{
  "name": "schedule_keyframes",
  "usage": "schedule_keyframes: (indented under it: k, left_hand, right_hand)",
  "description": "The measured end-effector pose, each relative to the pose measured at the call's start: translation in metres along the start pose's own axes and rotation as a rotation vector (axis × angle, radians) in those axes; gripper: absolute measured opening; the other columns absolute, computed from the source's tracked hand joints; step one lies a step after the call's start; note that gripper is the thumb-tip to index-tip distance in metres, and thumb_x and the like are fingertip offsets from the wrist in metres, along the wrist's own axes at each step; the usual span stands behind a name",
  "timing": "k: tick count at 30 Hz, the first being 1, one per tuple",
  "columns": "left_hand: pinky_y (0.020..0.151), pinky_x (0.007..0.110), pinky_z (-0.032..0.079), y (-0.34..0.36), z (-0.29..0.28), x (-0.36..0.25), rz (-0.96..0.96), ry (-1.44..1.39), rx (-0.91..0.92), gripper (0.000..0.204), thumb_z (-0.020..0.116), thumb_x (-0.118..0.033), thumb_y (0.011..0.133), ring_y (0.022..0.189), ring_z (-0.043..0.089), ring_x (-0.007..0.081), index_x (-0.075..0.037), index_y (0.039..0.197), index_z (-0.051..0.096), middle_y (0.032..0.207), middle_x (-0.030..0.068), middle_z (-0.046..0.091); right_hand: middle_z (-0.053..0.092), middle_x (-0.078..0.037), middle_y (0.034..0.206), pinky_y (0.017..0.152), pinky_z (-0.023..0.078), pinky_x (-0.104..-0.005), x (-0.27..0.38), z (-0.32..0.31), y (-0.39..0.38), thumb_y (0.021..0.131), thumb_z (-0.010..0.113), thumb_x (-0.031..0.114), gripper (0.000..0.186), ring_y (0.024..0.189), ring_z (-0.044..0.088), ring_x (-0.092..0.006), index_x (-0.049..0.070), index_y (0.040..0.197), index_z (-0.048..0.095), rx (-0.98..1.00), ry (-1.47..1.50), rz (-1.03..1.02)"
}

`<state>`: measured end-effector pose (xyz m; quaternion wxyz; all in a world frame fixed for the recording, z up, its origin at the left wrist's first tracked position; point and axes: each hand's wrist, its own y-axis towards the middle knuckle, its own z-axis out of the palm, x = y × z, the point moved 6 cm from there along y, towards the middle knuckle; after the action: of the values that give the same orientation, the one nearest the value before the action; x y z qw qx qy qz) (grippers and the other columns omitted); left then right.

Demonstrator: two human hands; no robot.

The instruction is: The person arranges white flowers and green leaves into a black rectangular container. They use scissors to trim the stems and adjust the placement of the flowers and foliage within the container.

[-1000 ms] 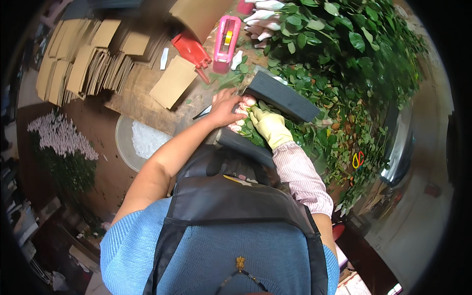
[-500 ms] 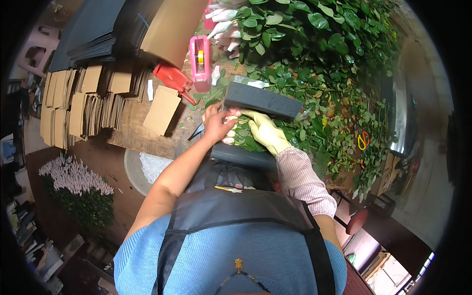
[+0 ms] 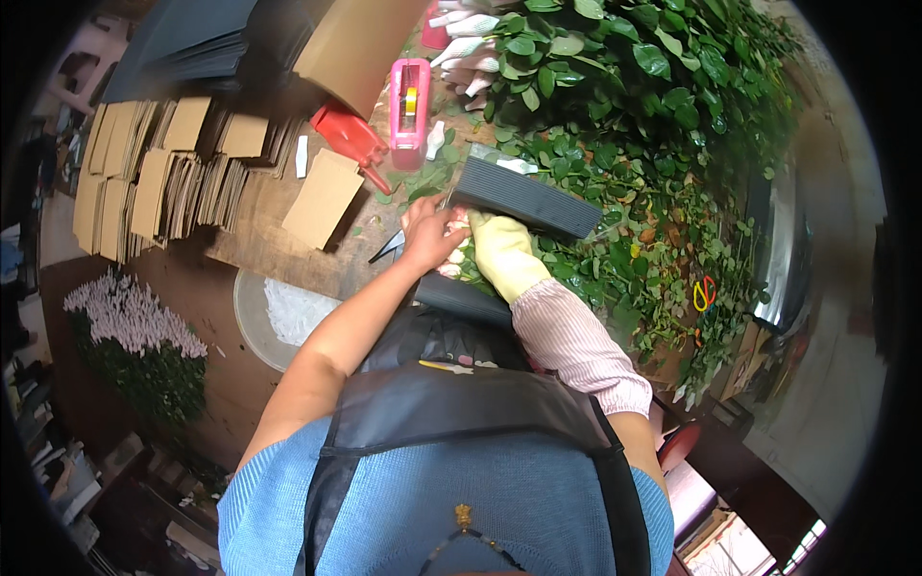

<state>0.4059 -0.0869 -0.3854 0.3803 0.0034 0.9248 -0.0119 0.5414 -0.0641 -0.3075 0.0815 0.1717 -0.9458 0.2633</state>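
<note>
Resting half-open, the bare left hand [image 3: 429, 235] touches pink roses [image 3: 455, 259] between dark ribbed panels [image 3: 528, 197]; the gloved right hand [image 3: 501, 252] conceals its fingertips, hold indeterminable. Light, even pressure should spare petals.

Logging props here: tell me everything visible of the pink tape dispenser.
The pink tape dispenser is long and plastic-looking, with a yellow roll in its open frame. It rests on the wooden table, its length running up the picture, between a red plastic-looking object and a small white piece. Nobody is touching it.
</note>
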Motion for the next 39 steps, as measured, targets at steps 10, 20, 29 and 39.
schedule_keyframes:
  k: [10, 20, 29, 39]
  left_hand:
    - [0.104, 0.047, 0.035, -0.026, -0.090, 0.010, -0.021, 0.065, -0.369, 0.035, 0.076, -0.028, 0.089, 0.126, 0.052, 0.0307, -0.011, 0.117, 0.065, 0.129, 0.0078, 0.065]
    - [0.083, 0.038, 0.053, -0.044, -0.199, -0.001, 0.206, -0.121, -0.593, 0.019, 0.069, 0.001, 0.088, 0.096, 0.067, 0.0307, -0.004, 0.105, 0.066, 0.104, 0.0122, 0.070]
    - [0.113, 0.050, 0.033, 0.067, -0.407, -0.061, 0.545, 0.527, -1.231, 0.066, 0.085, -0.035, 0.082, 0.129, 0.051, 0.0350, -0.006, 0.134, 0.056, 0.135, 0.0158, 0.059]
    - [0.075, 0.031, 0.049, 0.089, -0.422, -0.103, 0.397, 0.175, -0.646, 0.025, 0.070, -0.018, 0.096, 0.081, 0.060, 0.0196, 0.000, 0.112, 0.071, 0.091, 0.0088, 0.062]
  right_hand:
    - [0.067, -0.019, 0.133, 0.108, 0.047, -0.0412, -0.001, -0.085, -0.093, 0.101, 0.056, 0.025, 0.040, 0.124, 0.063, -0.0360, 0.004, 0.134, 0.064, -0.139, 0.437, -0.064]
    - [0.068, -0.022, 0.129, 0.106, 0.048, -0.0414, 0.022, -0.081, -0.105, 0.102, 0.057, 0.029, 0.043, 0.120, 0.063, -0.0385, 0.006, 0.138, 0.062, -0.047, 0.399, -0.104]
    - [0.062, -0.017, 0.142, 0.113, 0.042, -0.0392, 0.047, -0.103, -0.132, 0.103, 0.058, 0.028, 0.047, 0.133, 0.056, -0.0324, 0.009, 0.146, 0.057, -0.120, 0.493, -0.087]
    - [0.063, -0.019, 0.141, 0.112, 0.044, -0.0369, 0.061, -0.110, -0.144, 0.102, 0.057, 0.021, 0.045, 0.132, 0.060, -0.0322, 0.002, 0.143, 0.058, -0.184, 0.669, -0.243]
